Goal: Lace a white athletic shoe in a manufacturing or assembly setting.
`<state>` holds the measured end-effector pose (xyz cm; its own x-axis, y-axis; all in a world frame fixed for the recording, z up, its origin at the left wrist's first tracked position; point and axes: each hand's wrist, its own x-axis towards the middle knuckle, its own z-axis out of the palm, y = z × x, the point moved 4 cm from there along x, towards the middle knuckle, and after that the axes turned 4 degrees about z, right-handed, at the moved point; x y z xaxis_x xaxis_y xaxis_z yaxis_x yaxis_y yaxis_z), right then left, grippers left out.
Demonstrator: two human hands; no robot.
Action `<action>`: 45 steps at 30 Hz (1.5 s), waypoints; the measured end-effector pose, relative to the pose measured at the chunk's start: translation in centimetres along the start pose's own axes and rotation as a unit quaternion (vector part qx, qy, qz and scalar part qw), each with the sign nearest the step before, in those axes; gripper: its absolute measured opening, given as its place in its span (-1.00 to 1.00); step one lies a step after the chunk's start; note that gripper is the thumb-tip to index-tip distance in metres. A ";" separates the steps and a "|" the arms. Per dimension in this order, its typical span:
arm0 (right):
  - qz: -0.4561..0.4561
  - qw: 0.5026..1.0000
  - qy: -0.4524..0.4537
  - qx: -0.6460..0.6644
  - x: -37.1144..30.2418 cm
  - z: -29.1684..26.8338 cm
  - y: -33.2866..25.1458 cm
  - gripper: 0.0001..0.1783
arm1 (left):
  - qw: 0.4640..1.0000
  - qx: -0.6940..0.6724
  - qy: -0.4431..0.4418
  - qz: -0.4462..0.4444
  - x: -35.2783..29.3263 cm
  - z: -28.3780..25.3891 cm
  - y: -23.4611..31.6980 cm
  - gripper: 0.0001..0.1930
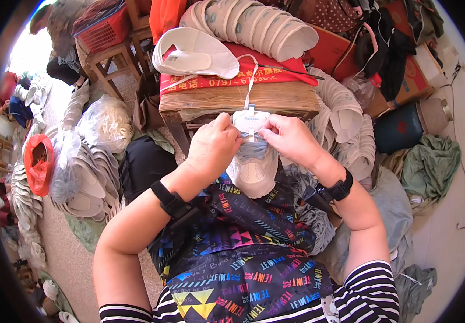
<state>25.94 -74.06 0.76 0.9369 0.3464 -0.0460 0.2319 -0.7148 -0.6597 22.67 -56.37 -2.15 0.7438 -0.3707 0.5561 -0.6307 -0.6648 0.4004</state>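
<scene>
A white mesh shoe upper (253, 176) hangs toe-down in front of me, against my patterned apron. Grey-blue shoelace (254, 151) crosses its front in several rows below the pale tongue (250, 121). My left hand (214, 144) is closed at the left eyelet edge, its fingertips pinched by the lace. On the opposite side my right hand (290, 138) pinches at the lace beside the tongue. The fingers partly cover what each hand grips. A thin white strap (253, 81) runs from the top of the tongue up over the wooden bench.
The wooden bench (232, 99) bears a red cloth (211, 82), a loose white upper (197, 56) and a nested row of uppers (254, 24). More stacked uppers (348, 116) stand at right, others (84, 188) at left. Grey laces (318, 226) hang by my right side.
</scene>
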 end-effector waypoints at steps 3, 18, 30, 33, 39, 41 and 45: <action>0.009 0.999 -0.019 0.033 0.0 0.1 0.3 -0.79 | 0.995 0.097 -0.003 0.026 0.2 0.5 0.6 -0.88; -0.008 1.000 -0.006 0.016 0.3 1.0 1.0 -0.72 | 0.884 -0.396 -0.164 -0.187 -0.7 1.1 -3.5 -0.86; 0.179 0.903 -0.113 0.373 -1.9 0.1 2.6 -0.82 | 0.958 -0.150 -0.054 -0.238 0.3 1.7 -0.9 -0.66; 0.233 0.829 -0.146 0.487 -2.5 -0.5 4.3 -0.83 | 0.959 -0.149 -0.058 -0.233 0.1 1.8 -1.1 -0.68; 0.099 0.959 0.079 0.252 -1.2 -1.8 5.1 -0.85 | 0.941 -0.250 0.054 -0.222 -1.0 1.3 -1.4 -0.92; 0.031 0.978 0.095 0.184 -0.9 -1.9 4.4 -0.85 | 0.948 -0.223 0.043 -0.221 -0.6 0.5 -1.0 -0.90; -0.082 0.993 0.062 -0.053 -1.7 -0.8 0.2 -0.78 | 0.980 -0.124 0.029 -0.152 0.0 0.7 -1.2 -0.87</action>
<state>24.65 -75.28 1.26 0.9075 0.3912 0.1532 0.4048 -0.7166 -0.5680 23.60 -55.99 -3.10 0.8965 -0.1368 0.4215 -0.4213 -0.5579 0.7150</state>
